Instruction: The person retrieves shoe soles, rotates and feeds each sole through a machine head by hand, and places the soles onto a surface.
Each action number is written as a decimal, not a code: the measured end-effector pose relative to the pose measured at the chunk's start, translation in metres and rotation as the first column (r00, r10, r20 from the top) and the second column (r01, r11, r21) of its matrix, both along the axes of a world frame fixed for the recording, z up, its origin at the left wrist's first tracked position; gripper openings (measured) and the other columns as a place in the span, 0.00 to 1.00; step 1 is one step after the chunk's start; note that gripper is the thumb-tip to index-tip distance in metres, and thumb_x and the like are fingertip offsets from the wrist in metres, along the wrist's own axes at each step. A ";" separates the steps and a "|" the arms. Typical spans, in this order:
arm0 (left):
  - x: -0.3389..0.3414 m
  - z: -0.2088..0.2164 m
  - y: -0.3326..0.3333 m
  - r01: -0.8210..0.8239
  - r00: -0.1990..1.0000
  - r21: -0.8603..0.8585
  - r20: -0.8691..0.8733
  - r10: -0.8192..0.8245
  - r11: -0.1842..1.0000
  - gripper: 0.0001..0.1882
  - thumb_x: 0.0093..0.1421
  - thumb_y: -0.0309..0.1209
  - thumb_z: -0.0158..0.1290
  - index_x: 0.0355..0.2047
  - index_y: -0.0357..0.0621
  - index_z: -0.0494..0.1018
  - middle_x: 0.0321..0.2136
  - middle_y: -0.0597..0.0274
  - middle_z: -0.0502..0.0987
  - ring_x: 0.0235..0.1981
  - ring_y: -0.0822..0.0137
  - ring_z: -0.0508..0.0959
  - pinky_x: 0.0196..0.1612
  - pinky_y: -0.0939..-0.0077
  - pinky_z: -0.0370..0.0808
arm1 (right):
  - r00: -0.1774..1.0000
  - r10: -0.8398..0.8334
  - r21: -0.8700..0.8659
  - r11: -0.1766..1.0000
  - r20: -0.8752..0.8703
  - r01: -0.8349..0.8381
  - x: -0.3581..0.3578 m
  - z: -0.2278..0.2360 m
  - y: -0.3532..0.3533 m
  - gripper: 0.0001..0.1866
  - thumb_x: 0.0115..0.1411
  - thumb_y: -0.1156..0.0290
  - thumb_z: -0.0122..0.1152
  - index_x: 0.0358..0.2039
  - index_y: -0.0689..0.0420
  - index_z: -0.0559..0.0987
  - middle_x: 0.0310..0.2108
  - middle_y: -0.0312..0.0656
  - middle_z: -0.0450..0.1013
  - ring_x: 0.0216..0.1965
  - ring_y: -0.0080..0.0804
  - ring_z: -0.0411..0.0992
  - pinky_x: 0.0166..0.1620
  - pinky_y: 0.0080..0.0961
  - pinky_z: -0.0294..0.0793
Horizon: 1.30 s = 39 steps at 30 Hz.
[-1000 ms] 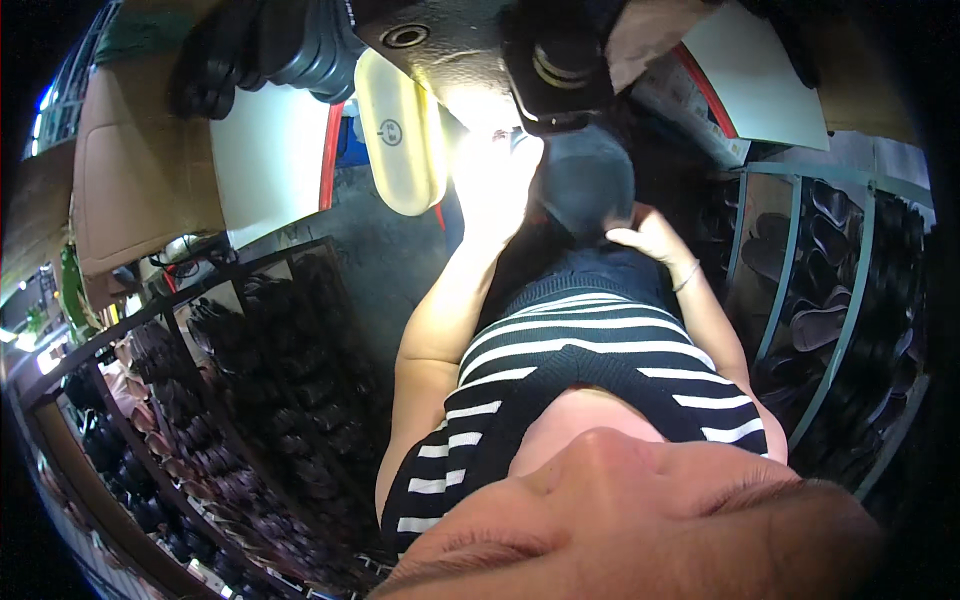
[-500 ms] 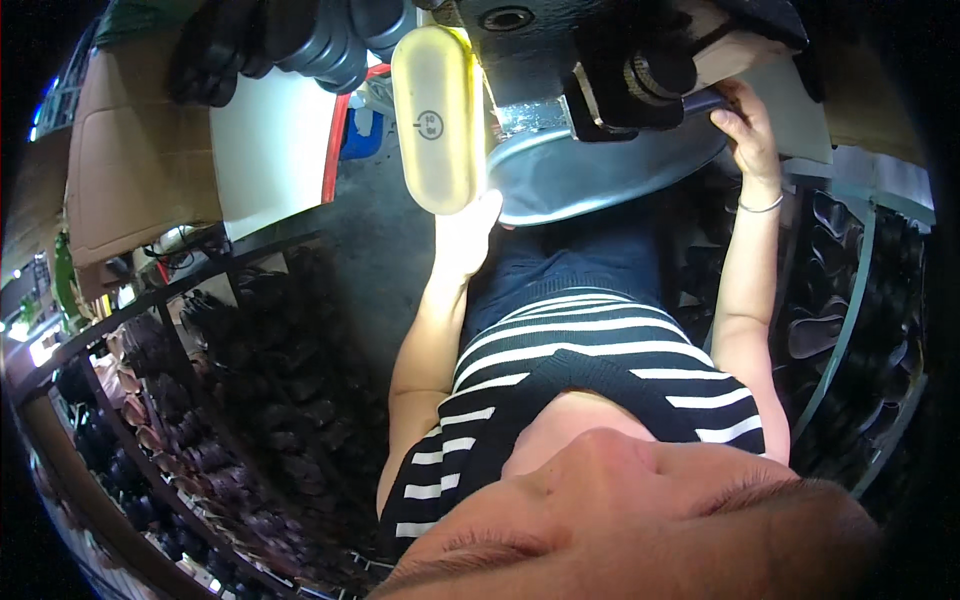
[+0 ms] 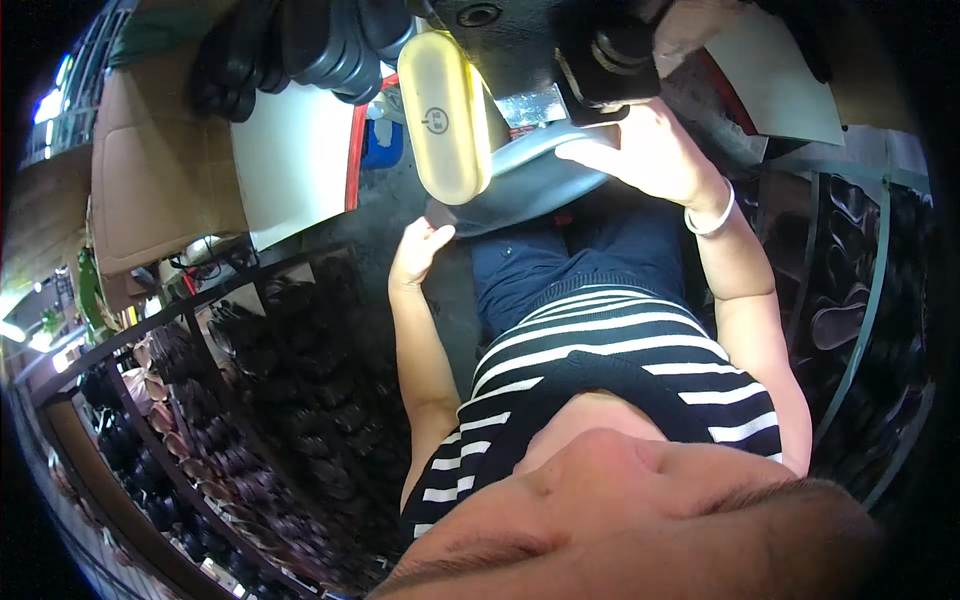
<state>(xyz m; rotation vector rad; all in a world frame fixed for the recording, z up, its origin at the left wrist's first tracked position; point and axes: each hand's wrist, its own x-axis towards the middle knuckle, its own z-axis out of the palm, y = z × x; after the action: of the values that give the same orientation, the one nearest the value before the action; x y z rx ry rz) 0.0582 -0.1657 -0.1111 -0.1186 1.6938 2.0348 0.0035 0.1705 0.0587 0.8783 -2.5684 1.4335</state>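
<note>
A long, dark, glossy piece [image 3: 535, 195] with a curved edge stretches between my two hands beneath a black machine. I cannot make out its exact kind. My left hand [image 3: 420, 252] pinches its left end between thumb and fingers, just below a yellow-rimmed oval lamp [image 3: 437, 120]. My right hand [image 3: 660, 160] is closed on its upper right edge, thumb on the near face, fingers partly washed out by the light. Above my right hand sits the dark, rounded head of the machine [image 3: 605, 60]. The lamp hides part of the piece.
Several dark, rounded shoe-like forms [image 3: 325, 50] hang at the upper left. A white board with a red edge [image 3: 295, 165] and a brown cardboard sheet [image 3: 160, 170] stand below them. A blue container [image 3: 382, 145] is on the floor. Racks of dark items [image 3: 270, 370] line both sides.
My right hand has moved left and inward along the piece. My left hand has shifted left and down, taking that end below the lamp. The piece has tilted and narrowed in view.
</note>
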 end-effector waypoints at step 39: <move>-0.020 0.070 0.119 -0.249 0.916 0.058 -0.311 0.255 0.967 0.24 0.53 0.31 0.52 0.47 0.31 0.61 0.39 0.57 0.69 0.38 0.71 0.69 0.43 0.79 0.67 | 0.961 -0.165 -0.200 0.957 0.220 0.210 -0.048 -0.032 0.157 0.18 0.55 0.78 0.53 0.47 0.64 0.68 0.43 0.36 0.69 0.45 0.20 0.64 0.50 0.17 0.60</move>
<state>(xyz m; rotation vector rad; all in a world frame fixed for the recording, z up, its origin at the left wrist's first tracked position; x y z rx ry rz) 0.0379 -0.0467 -0.0411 -0.0038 1.9374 2.3620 -0.0449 0.3270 0.0265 0.4642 -2.4764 1.7844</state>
